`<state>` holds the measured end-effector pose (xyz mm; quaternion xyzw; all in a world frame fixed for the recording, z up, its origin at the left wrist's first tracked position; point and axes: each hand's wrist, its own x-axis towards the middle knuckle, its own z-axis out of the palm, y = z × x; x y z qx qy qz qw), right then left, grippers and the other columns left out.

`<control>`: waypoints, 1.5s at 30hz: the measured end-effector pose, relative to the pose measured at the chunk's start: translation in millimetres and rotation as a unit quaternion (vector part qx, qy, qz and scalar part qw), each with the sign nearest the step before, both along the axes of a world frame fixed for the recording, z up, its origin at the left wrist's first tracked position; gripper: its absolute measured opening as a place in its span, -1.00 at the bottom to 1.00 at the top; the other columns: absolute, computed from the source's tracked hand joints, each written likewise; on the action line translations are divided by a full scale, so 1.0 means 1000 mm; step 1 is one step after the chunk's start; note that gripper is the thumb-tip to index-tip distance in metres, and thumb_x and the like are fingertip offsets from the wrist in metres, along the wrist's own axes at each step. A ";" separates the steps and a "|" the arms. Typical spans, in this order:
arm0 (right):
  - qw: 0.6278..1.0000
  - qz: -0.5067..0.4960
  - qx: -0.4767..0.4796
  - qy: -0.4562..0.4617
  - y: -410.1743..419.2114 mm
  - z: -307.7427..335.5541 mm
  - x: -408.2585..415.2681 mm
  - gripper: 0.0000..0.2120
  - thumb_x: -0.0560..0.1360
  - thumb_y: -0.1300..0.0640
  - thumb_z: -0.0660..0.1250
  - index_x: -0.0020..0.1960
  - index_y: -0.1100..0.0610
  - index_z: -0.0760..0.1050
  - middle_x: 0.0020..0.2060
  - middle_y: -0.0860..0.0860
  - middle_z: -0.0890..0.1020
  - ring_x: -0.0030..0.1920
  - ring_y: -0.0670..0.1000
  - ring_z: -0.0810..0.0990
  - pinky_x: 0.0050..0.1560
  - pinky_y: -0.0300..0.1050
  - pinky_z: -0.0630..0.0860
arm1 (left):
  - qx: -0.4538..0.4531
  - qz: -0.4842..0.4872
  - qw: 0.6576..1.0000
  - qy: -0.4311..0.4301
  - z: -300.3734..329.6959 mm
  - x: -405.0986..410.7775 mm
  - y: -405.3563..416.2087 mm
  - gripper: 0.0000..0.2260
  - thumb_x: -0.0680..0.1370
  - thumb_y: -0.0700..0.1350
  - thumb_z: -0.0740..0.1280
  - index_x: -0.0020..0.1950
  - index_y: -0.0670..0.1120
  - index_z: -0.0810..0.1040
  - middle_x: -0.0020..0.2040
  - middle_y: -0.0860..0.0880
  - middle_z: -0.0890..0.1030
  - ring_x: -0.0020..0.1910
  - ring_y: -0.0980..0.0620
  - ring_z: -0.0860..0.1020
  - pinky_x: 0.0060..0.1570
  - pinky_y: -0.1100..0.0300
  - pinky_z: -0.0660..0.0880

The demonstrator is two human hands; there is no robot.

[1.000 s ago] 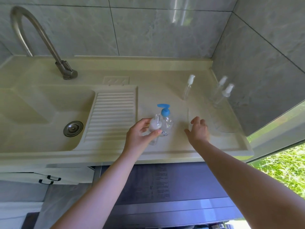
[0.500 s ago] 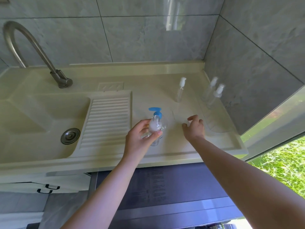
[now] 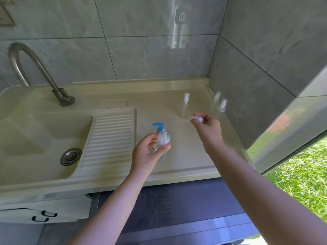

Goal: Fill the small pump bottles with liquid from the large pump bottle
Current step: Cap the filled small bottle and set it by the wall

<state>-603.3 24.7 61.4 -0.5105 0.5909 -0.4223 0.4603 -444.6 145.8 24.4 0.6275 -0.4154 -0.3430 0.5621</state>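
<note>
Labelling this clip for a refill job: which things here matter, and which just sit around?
In the job: large pump bottle; small bottle in left hand; pump top in right hand; three small bottles.
Around: faucet; sink; drain.

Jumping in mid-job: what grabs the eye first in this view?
The blue-topped large pump bottle at the counter's centre, with the left hand holding a small bottle in front of it. The right hand pinches a small white pump piece. Three small pump bottles stand near the back right corner.
</note>
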 end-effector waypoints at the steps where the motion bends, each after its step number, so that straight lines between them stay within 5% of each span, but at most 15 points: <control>1: 1.000 0.006 -0.007 -0.014 0.001 0.005 0.000 -0.82 0.45 0.12 0.38 0.05 -0.01 0.61 -0.09 -0.10 0.65 -0.12 -0.06 0.58 -0.23 -0.23 0.44 | 0.002 0.005 1.000 -0.003 -0.001 0.001 0.000 -0.68 0.40 -0.10 0.57 0.12 0.02 0.62 0.03 0.15 0.69 0.05 0.15 0.63 0.14 0.13 0.53; 7: 0.995 0.029 -0.044 -0.087 0.009 0.026 0.010 -0.88 0.53 0.02 0.39 -0.03 0.07 0.59 -0.30 -0.11 0.54 -0.28 -0.10 0.46 -0.12 -0.17 0.43 | 0.012 0.029 0.999 -0.016 -0.005 0.005 0.002 -0.70 0.39 -0.11 0.57 0.07 0.06 0.62 -0.01 0.20 0.69 0.02 0.20 0.63 0.07 0.24 0.49; 16: 0.990 0.068 -0.124 -0.007 0.027 0.052 0.022 -0.71 0.62 -0.11 0.24 0.14 0.10 0.48 -0.18 0.02 0.60 -0.38 -0.31 0.51 -0.23 -0.30 0.39 | 0.002 0.035 0.999 -0.029 0.003 0.011 0.004 -0.70 0.39 -0.15 0.57 0.07 0.06 0.62 -0.01 0.22 0.68 0.02 0.23 0.61 0.05 0.32 0.48; 25: 0.982 0.093 -0.159 0.032 0.034 0.055 0.029 -0.67 0.62 -0.08 0.26 0.04 0.23 0.46 -0.17 0.20 0.62 -0.26 -0.06 0.49 -0.29 -0.30 0.37 | 0.000 0.042 0.999 -0.027 0.004 0.017 0.003 -0.67 0.38 -0.13 0.58 0.08 0.07 0.62 0.03 0.20 0.67 0.08 0.19 0.60 0.19 0.17 0.50; 37: 0.983 0.058 -0.175 0.004 0.031 0.059 0.030 -0.76 0.63 -0.07 0.25 0.02 0.11 0.47 -0.23 0.06 0.57 -0.24 -0.06 0.50 -0.29 -0.36 0.39 | 0.015 0.055 0.998 -0.025 0.000 0.024 0.000 -0.66 0.37 -0.09 0.58 0.10 0.11 0.63 0.05 0.18 0.67 0.11 0.09 0.61 0.24 -0.03 0.50; 45: 0.980 0.103 -0.164 0.034 0.035 0.055 0.032 -0.68 0.61 -0.03 0.29 0.00 0.25 0.47 -0.13 0.25 0.61 -0.18 0.16 0.55 -0.18 -0.19 0.47 | 0.005 0.041 0.999 -0.033 0.005 0.021 -0.001 -0.67 0.38 -0.11 0.58 0.09 0.10 0.62 0.04 0.19 0.67 0.10 0.13 0.61 0.23 0.08 0.50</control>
